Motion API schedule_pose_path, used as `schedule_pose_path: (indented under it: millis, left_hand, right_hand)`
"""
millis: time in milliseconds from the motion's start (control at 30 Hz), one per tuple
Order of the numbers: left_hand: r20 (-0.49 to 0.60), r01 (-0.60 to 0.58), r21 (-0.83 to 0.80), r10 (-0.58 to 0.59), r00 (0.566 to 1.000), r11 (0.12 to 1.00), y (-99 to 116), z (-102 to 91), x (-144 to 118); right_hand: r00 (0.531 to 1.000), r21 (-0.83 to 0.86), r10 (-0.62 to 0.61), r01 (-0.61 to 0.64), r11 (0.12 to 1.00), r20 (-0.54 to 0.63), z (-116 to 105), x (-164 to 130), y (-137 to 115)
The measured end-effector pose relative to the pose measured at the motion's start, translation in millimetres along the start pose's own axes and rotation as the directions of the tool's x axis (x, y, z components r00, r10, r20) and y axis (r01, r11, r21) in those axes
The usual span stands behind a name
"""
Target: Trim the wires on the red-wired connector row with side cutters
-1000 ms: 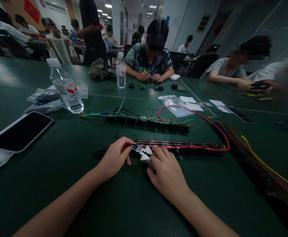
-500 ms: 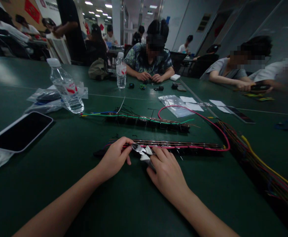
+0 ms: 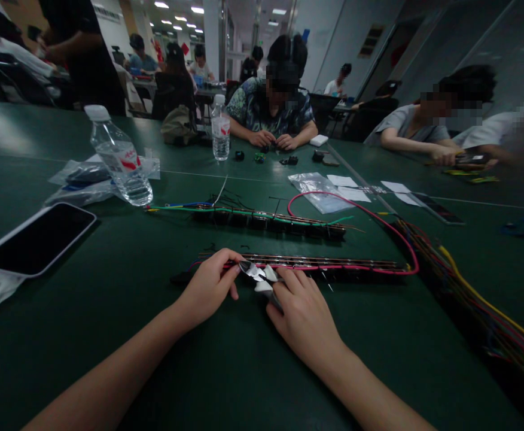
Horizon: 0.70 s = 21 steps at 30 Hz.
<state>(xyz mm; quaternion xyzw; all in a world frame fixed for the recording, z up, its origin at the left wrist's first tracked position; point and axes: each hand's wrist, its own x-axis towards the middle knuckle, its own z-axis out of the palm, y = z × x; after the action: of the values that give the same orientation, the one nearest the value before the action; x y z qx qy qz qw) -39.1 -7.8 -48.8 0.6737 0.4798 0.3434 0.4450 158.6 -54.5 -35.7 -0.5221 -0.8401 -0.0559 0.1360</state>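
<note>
My right hand (image 3: 302, 302) is wrapped round a pair of diagonal cutters (image 3: 255, 272) with pale grips. Their jaws point left, right up to the fingertips of my left hand (image 3: 212, 284). Thumb and forefinger of that hand are pinched together at the jaw tips; what they hold is too small or hidden to make out. Just behind both hands lies a long, dark wired strip (image 3: 352, 262) with a red wire along its front. Farther back a second strip (image 3: 271, 220) carries a green wire and black ties with loose ends.
A phone (image 3: 40, 239) and a tilted water bottle (image 3: 121, 161) lie to the left. Another bottle (image 3: 221, 129) stands farther back. A thick wire bundle (image 3: 477, 305) runs down the right side. Across the table sit a plastic bag (image 3: 318, 190) and a co-worker (image 3: 268, 108) handling small parts.
My hands and the cutters have hardly moved. In the background, a standing person in dark clothes has shifted to the left.
</note>
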Motion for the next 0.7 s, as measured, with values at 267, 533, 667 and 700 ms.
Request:
schedule_pose_path:
  millis: [267, 533, 667, 700]
  left_hand:
    - [-0.002, -0.007, -0.009, 0.007, 1.0, 1.0, -0.1, 0.1, -0.2]
    - [-0.01, -0.016, -0.002, 0.016, 1.0, 1.0, -3.0, 0.4, 0.0]
    - [-0.007, -0.016, -0.008, 0.016, 1.0, 1.0, -0.9, -0.2, 0.1]
    - [-0.005, -0.016, -0.011, 0.016, 1.0, 1.0, -0.4, -0.2, 0.1]
  right_hand:
    - [1.0, 0.033, 0.011, -0.012, 0.999, 0.025, 2.1, 0.7, -2.6]
    - [1.0, 0.052, 0.005, -0.006, 0.999, 0.021, 3.4, -0.5, -3.1]
    - [0.999, 0.073, 0.031, -0.033, 0.997, 0.029, 5.8, -2.0, -4.8]
    - [0.999, 0.078, 0.036, -0.038, 0.996, 0.028, 6.2, -2.4, -5.3]
